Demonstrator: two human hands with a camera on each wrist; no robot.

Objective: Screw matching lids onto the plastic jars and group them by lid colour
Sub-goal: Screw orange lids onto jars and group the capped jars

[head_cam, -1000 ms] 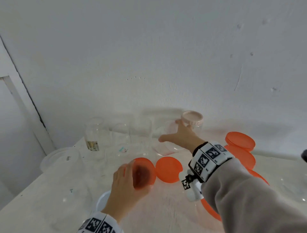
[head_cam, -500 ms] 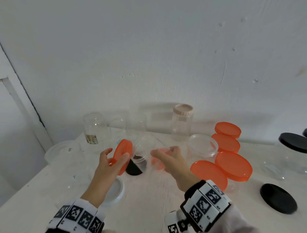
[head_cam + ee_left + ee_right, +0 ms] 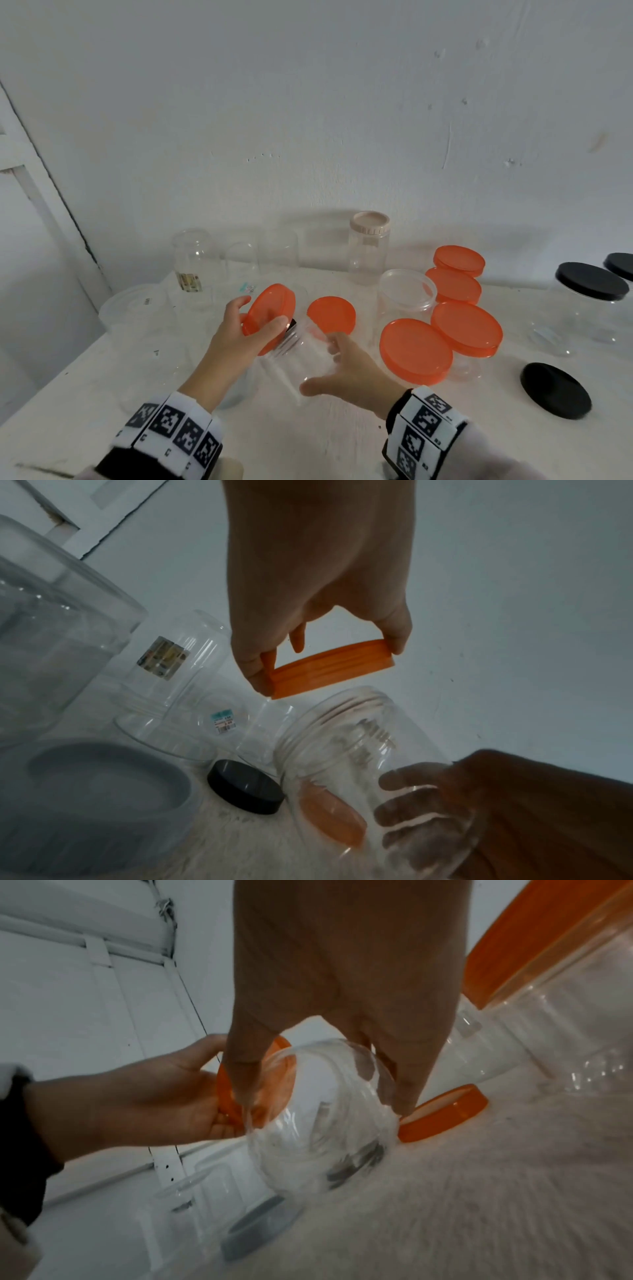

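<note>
- Hands at work over a white table (image 3: pixel 342 438), head view: the left hand (image 3: pixel 236 339) grips an orange lid (image 3: pixel 269 315) by its rim, thumb on one edge and fingers on the other, the lid tilted and just above the mouth of a clear jar (image 3: pixel 301 356).
- The right hand (image 3: pixel 349 373) holds that jar, fingers wrapped round its body; the jar leans with its open mouth toward the lid.
- Just behind the jar a loose lid (image 3: pixel 331 314), also orange, lies flat on the table. Right of the jar stand four orange-lidded jars (image 3: pixel 466 329) with one open jar (image 3: pixel 406 291) beside them. Farther right stand black-lidded jars (image 3: pixel 591 281), and a black lid (image 3: pixel 555 389) lies flat in front of them.
- Behind the jar, along the wall, stands a tall jar (image 3: pixel 369 250) with a pale pink cap; open empty jars (image 3: pixel 195 260) stand left of it.
- Left wrist view: the left hand (image 3: pixel 318 588) pinches the orange lid (image 3: pixel 330 668) edge-on, close above the jar's (image 3: pixel 346 739) threaded neck; whether they touch cannot be told. The right hand's fingers (image 3: pixel 411 799) show through the clear wall. A small black lid (image 3: pixel 245 787) lies just left of the jar.
- Right wrist view: the right hand (image 3: pixel 346 988) clasps the jar (image 3: pixel 322 1121), seen base-on and blurred, with the left hand (image 3: pixel 150 1099) and its orange lid (image 3: pixel 226 1091) beyond, and the loose lid (image 3: pixel 445 1112) beside the jar.
</note>
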